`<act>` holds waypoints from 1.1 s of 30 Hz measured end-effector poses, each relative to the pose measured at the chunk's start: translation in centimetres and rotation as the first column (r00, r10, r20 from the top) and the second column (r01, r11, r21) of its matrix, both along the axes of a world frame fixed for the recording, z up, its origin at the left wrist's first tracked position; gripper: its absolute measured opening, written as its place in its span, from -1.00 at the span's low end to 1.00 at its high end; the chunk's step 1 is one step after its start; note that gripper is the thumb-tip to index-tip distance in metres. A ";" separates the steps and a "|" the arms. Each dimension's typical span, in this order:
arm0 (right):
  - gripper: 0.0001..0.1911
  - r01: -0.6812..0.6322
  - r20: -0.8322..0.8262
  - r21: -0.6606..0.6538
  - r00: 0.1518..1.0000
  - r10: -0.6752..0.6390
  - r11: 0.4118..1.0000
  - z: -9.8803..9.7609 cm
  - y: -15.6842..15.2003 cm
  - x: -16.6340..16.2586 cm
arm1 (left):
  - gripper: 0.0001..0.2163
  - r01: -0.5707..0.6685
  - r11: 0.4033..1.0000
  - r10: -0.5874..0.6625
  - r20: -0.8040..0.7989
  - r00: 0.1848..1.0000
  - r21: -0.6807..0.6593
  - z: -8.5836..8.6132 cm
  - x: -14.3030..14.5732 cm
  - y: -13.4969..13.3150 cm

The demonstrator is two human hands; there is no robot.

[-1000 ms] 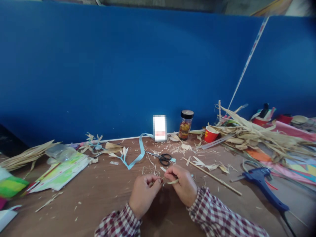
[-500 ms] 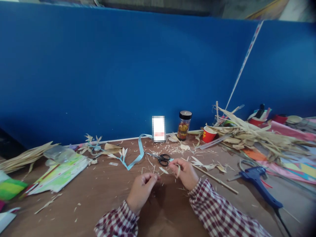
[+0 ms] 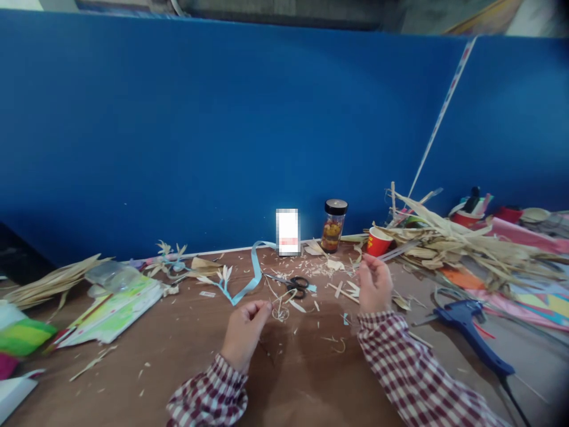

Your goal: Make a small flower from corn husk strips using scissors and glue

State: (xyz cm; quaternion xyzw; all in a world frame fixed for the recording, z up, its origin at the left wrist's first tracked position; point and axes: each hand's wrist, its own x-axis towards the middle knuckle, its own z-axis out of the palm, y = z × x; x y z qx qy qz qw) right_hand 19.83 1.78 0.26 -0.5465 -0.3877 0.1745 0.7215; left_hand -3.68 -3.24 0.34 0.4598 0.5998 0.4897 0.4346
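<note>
My left hand [image 3: 246,332] is closed in a pinch above the near middle of the table. Thin pale curled strands [image 3: 281,311] come out at its fingertips, and they look like shredded corn husk. Off to the right, my right hand [image 3: 376,281] is raised just in front of the red paper cup [image 3: 379,242], thumb and fingers pressed together. Whatever it may hold is too small to make out. Between the hands lie black-handled scissors [image 3: 297,286], blades to the left. A light-blue ribbon [image 3: 249,286] ends near a small white-petalled husk flower [image 3: 222,279] on a blue stem.
A blue glue gun [image 3: 473,332] lies at right, below a heap of dry husks [image 3: 453,243]. A lidded jar [image 3: 333,228] stands by the blue partition [image 3: 222,130]. Husk scraps litter the brown table [image 3: 186,373]. A green-and-white packet [image 3: 120,311] lies at left.
My right hand has moved right and up, from beside the scissors to the red cup. My left hand has shifted slightly left, and the curled strands at its fingertips show more plainly.
</note>
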 end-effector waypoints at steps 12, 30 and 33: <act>-0.85 -0.617 0.652 -0.217 0.485 0.583 0.756 -0.2 -5.5 -6.2 | -0.73 0.288 0.957 -0.281 0.125 0.952 -0.039 -0.1 1.9 -1.2; -0.84 -0.611 0.682 -0.190 0.481 0.551 0.768 0.0 -5.1 -5.5 | -0.81 0.331 0.944 -0.331 0.061 0.942 0.003 -0.4 1.4 -1.0; -0.84 -0.607 0.689 -0.181 0.483 0.540 0.774 -0.1 -5.0 -5.5 | -0.82 0.321 0.947 -0.321 0.080 0.944 0.004 -0.3 1.3 -1.0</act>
